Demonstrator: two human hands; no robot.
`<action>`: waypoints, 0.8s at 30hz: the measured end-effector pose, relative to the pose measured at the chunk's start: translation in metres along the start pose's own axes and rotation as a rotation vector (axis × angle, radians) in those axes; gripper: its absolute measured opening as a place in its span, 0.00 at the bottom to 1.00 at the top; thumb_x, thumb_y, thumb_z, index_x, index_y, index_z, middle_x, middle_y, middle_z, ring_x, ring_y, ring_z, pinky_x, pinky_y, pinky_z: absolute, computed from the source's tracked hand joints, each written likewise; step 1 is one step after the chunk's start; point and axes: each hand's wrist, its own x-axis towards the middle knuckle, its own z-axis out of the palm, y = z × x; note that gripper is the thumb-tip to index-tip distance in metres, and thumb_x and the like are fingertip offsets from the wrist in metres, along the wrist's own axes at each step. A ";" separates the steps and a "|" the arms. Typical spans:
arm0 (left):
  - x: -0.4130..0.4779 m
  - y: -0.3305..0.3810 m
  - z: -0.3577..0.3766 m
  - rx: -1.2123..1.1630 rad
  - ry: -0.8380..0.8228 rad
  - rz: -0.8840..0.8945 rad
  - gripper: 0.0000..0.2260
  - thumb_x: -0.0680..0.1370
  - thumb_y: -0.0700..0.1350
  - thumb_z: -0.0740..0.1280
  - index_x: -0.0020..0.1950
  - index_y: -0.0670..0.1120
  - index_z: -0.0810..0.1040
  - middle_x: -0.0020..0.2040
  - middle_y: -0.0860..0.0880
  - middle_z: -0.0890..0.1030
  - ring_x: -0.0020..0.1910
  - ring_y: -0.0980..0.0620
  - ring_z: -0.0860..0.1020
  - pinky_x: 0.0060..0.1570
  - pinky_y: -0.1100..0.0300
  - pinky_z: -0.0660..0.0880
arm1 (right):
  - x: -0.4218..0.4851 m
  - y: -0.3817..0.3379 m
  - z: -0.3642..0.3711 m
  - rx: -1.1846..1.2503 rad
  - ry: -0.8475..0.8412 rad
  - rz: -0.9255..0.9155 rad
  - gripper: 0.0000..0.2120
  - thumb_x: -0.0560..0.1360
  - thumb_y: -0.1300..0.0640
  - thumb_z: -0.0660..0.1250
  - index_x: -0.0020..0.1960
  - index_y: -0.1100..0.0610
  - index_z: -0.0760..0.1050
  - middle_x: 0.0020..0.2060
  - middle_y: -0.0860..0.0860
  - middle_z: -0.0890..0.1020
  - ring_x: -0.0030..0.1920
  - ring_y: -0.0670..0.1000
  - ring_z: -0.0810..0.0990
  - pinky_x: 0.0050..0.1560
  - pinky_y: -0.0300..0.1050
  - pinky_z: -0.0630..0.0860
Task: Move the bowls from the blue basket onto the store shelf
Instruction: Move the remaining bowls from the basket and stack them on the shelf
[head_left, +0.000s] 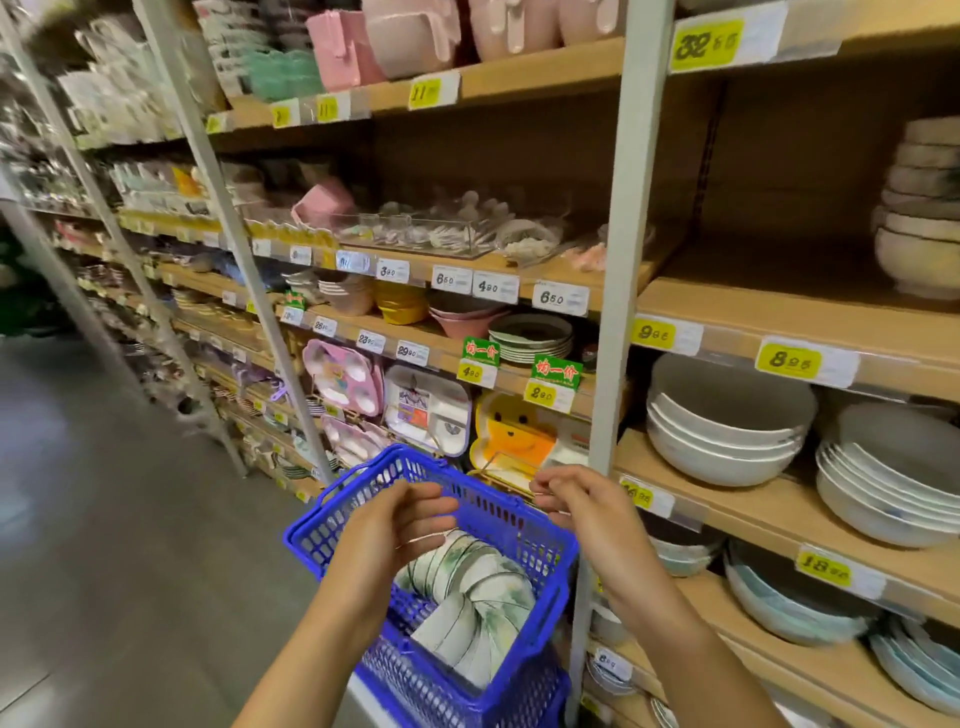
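Note:
A blue plastic basket sits low in front of me. Inside it lie stacked white bowls with green leaf patterns, tipped on their sides. My left hand hovers over the basket's middle, fingers relaxed and holding nothing. My right hand is above the basket's right rim, fingers loosely curled and empty. The wooden store shelf to the right has a bare stretch at chest height, with a stack of similar bowls at its far right end.
White bowl stacks fill the shelf below. A grey metal upright divides the shelf bays. Children's plates and price tags hang just beyond the basket. The grey aisle floor runs off to the left.

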 end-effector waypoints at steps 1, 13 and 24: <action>0.008 0.000 -0.018 0.008 0.021 -0.018 0.17 0.83 0.46 0.54 0.50 0.38 0.79 0.44 0.41 0.86 0.39 0.49 0.84 0.45 0.54 0.78 | 0.005 0.006 0.017 -0.013 -0.005 0.018 0.12 0.80 0.62 0.60 0.45 0.55 0.80 0.44 0.50 0.85 0.43 0.44 0.82 0.44 0.35 0.75; 0.118 -0.047 -0.170 0.231 0.030 -0.275 0.12 0.81 0.43 0.56 0.49 0.41 0.78 0.41 0.45 0.86 0.34 0.52 0.80 0.36 0.61 0.74 | 0.071 0.113 0.157 -0.410 -0.117 0.318 0.11 0.79 0.56 0.63 0.40 0.59 0.75 0.38 0.54 0.75 0.39 0.51 0.73 0.38 0.43 0.66; 0.234 -0.114 -0.190 0.553 -0.056 -0.432 0.09 0.78 0.38 0.58 0.42 0.41 0.75 0.35 0.44 0.76 0.30 0.49 0.72 0.30 0.61 0.65 | 0.149 0.235 0.188 -0.912 -0.252 0.586 0.11 0.78 0.57 0.61 0.54 0.63 0.77 0.53 0.58 0.80 0.54 0.57 0.78 0.51 0.45 0.72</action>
